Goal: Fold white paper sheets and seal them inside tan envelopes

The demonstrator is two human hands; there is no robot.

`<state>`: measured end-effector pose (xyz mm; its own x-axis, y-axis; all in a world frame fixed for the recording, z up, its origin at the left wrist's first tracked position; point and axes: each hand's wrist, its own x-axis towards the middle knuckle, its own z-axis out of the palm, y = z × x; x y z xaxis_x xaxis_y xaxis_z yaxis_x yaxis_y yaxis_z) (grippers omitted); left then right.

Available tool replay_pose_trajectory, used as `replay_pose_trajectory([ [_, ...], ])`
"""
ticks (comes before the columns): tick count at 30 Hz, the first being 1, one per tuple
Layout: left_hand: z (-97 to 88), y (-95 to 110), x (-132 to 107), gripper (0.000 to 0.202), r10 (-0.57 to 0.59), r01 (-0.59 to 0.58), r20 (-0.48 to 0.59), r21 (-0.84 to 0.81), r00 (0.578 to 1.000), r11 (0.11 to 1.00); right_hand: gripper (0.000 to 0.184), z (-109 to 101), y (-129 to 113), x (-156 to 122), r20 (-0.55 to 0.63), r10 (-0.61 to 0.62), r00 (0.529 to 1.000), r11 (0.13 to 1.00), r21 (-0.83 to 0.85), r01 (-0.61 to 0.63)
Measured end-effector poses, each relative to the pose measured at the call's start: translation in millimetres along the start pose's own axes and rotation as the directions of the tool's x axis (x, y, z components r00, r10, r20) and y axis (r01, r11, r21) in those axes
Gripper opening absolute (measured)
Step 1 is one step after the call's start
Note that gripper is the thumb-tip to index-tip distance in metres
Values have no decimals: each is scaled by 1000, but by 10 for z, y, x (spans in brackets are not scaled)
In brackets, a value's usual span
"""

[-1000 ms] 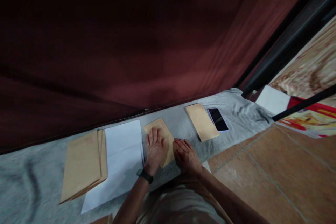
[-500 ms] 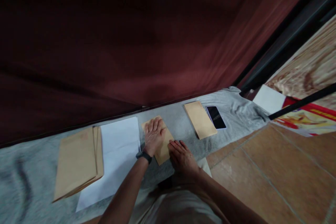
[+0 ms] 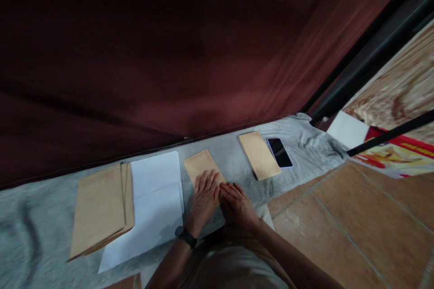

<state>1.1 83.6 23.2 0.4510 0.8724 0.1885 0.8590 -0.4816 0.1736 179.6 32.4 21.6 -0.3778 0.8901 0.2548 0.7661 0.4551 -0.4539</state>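
One brown envelope (image 3: 199, 164) under left hand (image 3: 205, 195), palm-down, unclenched; right hand (image 3: 238, 204) at its 4 o'clock edge, can't tell if gripping. From hands: one phone (image 3: 280, 152), 2 o'clock; two-plus larger envelopes (image 3: 98, 210), 9 o'clock.

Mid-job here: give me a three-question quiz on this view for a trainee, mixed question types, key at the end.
1. Multiple choice: which wrist wears the dark watch?
a) right
b) left
c) both

2. True or false: the phone lies to the right of the white paper.

3. Fill in the blank: the left hand rests on a brown ____, with the right hand close beside it.

Key:
1. b
2. True
3. envelope
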Motion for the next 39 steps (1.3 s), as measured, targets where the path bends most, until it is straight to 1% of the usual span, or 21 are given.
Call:
replay_pose_trajectory([
  [3, -2, 69, -183, 53, 11, -11, -20, -15, 1000, 1000, 47, -7, 9, 18, 9, 12, 1000, 999, 36, -13],
  [6, 34, 121, -361, 57, 36, -36, -33, -18, 999, 999, 47, -6, 29, 35, 13, 35, 999, 997, 61, -36],
  [9, 69, 176, -529, 58, 43, -43, -47, -4, 998, 999, 42, -4, 65, 56, -34, 104, 994, 993, 66, -102],
  [13, 89, 226, -699, 56, 14, -15, -94, -5, 995, 1000, 37, 2, 109, 139, -87, 190, 978, 979, 89, -182],
  [17, 98, 217, -763, 51, 26, -28, -135, -8, 990, 1000, 27, 38, 158, 271, -74, 304, 950, 952, 50, -301],
  [19, 96, 204, -762, 49, 28, -30, -136, -15, 990, 999, 20, 59, 200, 321, -56, 335, 941, 941, 60, -332],
  [23, 86, 191, -751, 49, 25, -29, -129, -30, 991, 999, 14, 100, 285, 333, -73, 332, 941, 933, 173, -315],
  [25, 87, 186, -752, 51, 21, -26, -130, -37, 991, 999, 15, 119, 296, 304, -69, 332, 941, 925, 217, -311],
  [28, 102, 177, -754, 52, 0, -9, -128, -71, 992, 997, 20, 136, 268, 260, -29, 354, 935, 901, 277, -333],
  [30, 113, 174, -753, 52, -14, 0, -130, -105, 991, 994, 23, 134, 233, 246, 15, 389, 921, 849, 383, -365],
  [31, 116, 175, -751, 52, -21, 4, -132, -128, 991, 992, 23, 129, 214, 244, 42, 410, 911, 804, 456, -382],
  [33, 117, 177, -747, 52, -59, 29, -145, -200, 988, 979, 18, 117, 176, 247, 107, 454, 885, 674, 608, -419],
  [35, 109, 174, -746, 51, -157, 98, -163, -319, 974, 943, 12, 106, 138, 252, 169, 503, 848, 515, 729, -451],
  [37, 91, 156, -749, 50, -311, 198, -171, -473, 935, 858, 14, 100, 103, 258, 217, 541, 813, 384, 796, -468],
  [39, 56, 127, -752, 50, -483, 300, -132, -636, 865, 711, 19, 96, 73, 265, 238, 567, 788, 302, 830, -469],
])
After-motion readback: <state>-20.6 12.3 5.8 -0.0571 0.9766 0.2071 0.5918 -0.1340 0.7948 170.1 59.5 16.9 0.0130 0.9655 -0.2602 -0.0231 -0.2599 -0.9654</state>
